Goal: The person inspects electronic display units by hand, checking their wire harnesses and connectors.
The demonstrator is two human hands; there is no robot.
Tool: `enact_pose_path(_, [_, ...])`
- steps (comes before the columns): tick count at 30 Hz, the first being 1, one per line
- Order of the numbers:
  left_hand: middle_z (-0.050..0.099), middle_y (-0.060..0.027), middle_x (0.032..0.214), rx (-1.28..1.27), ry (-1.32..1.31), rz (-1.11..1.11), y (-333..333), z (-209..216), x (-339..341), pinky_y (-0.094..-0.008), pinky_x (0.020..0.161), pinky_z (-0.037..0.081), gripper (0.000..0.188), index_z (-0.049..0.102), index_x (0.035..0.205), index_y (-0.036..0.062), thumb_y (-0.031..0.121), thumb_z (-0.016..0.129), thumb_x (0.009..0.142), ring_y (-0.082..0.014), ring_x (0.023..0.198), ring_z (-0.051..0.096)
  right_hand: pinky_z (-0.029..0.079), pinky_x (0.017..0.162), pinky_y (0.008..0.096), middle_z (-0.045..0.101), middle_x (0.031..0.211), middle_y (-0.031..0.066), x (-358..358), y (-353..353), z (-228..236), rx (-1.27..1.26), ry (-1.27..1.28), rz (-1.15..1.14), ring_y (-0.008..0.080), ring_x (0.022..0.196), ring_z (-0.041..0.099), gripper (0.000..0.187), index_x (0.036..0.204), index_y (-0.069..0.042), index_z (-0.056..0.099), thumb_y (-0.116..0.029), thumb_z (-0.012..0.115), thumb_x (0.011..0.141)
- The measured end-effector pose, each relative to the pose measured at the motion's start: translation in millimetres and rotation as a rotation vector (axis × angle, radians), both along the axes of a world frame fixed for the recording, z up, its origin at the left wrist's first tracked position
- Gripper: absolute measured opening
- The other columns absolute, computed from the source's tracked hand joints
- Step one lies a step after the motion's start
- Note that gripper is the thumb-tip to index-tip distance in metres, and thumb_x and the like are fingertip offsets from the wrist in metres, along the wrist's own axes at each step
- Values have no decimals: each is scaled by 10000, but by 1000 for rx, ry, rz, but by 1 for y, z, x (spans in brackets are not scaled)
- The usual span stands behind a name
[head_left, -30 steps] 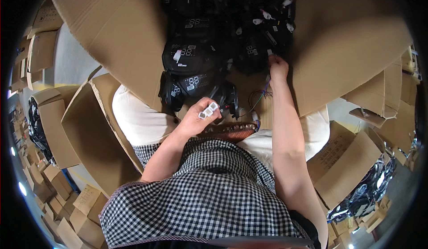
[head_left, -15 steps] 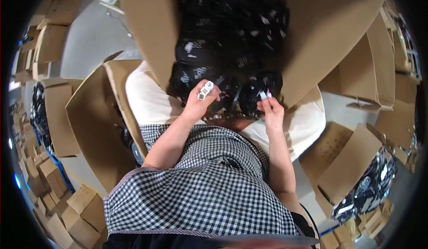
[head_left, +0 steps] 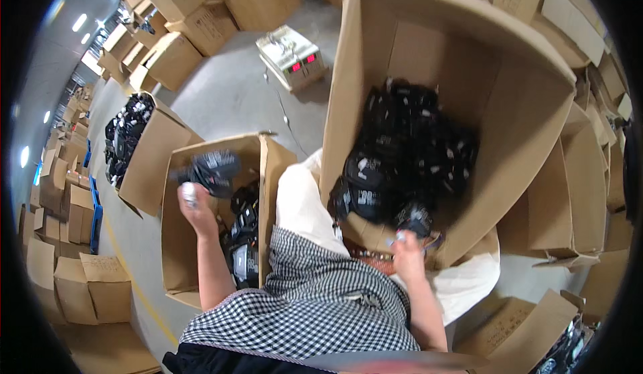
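My left hand (head_left: 199, 214) is closed on a small white plastic connector (head_left: 190, 195), over the left carton. Just beyond its fingers is a black boxy part (head_left: 218, 172) with pale print, blurred by motion; whether the hand holds it or has let it go is unclear. My right hand (head_left: 409, 261) pinches a small pale plug (head_left: 400, 236) at the near edge of the big carton, close against a black part (head_left: 414, 220). Behind it a heap of black parts (head_left: 372, 180) with white plugs fills the bottom of the big carton (head_left: 439, 42).
The left carton (head_left: 175, 253) holds black parts (head_left: 246, 263). Beyond it, another carton (head_left: 153, 156) is heaped with black pieces. A beige device with red digits (head_left: 289, 54) stands on the floor, a cable (head_left: 284, 113) trailing from it. Stacked cartons (head_left: 204, 29) surround the area.
My view has turned left. My left hand has swung from the big carton to over the left carton, and the black part now shows there. My right hand stays by the big carton.
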State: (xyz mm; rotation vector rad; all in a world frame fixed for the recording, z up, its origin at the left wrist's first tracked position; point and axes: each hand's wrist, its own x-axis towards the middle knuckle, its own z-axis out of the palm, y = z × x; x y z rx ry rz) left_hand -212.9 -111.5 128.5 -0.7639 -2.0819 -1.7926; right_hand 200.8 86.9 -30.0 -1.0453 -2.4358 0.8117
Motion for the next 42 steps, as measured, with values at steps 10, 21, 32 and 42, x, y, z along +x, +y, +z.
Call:
enact_pose_path(10, [631,-232,1087,-1241,-504,-330,-91,-219,17,-431,863,474,373,606,1112,81,316,616,823,-393,1032,595,520,703,462,562,958,197,1,-23,-31,-183,-201,311,378,828,620,198,852,-51,655,-246,628,834])
enact_pose_path(21, [642,-142,1065,-726,431,-575,83,-49,110,-447,867,455,294,628,998,38,-18,550,720,-328,999,584,476,863,401,581,1032,182,-6,-18,-6,-311,90,303,348,962,586,167,900,-42,685,-169,594,840])
enact_pose_path(32, [640,-56,953,-704,252,-1568,126,-142,215,-412,805,445,319,606,1129,134,192,637,817,-258,961,591,476,800,300,638,873,70,18,-42,-5,-796,195,141,145,842,590,172,915,-43,653,-211,615,903])
enact_pose_path(42, [600,-59,893,-807,-620,-1376,124,-144,206,-282,761,473,194,612,1061,9,153,538,952,-150,829,580,465,576,307,634,683,95,14,-19,4,-806,155,-226,173,600,609,187,894,-13,637,-182,559,914])
